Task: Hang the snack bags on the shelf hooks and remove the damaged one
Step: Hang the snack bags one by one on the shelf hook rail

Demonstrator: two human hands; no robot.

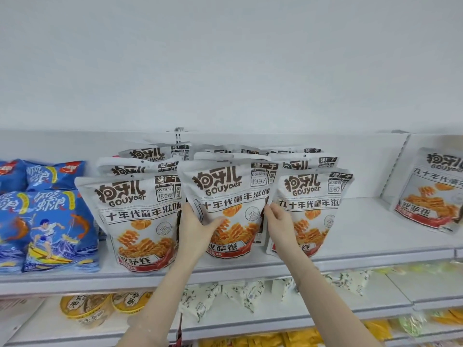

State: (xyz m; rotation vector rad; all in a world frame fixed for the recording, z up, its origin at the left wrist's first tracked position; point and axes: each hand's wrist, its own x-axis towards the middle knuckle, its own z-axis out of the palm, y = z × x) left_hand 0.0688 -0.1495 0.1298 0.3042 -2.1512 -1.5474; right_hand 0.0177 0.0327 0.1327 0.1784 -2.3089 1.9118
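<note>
Three rows of white Gouyaer snack bags stand on the top shelf [350,261]. The front middle bag [230,186] is raised slightly and held from both sides. My left hand [198,231] grips its left edge, with the thumb across the front. On the bag's right edge, my right hand [280,226] has its fingers curled around it. The front left bag [132,209] and front right bag [313,204] flank it. More bags stand behind them, partly hidden. A metal hook fitting [178,135] sits at the back panel above the rows.
Blue shrimp-snack bags [52,221] crowd the shelf's left end. One more white Gouyaer bag [436,191] leans at the far right beyond a divider [395,166]. Lower shelves hold yellow tubs [85,309], patterned white packets [240,291] and yellow packs.
</note>
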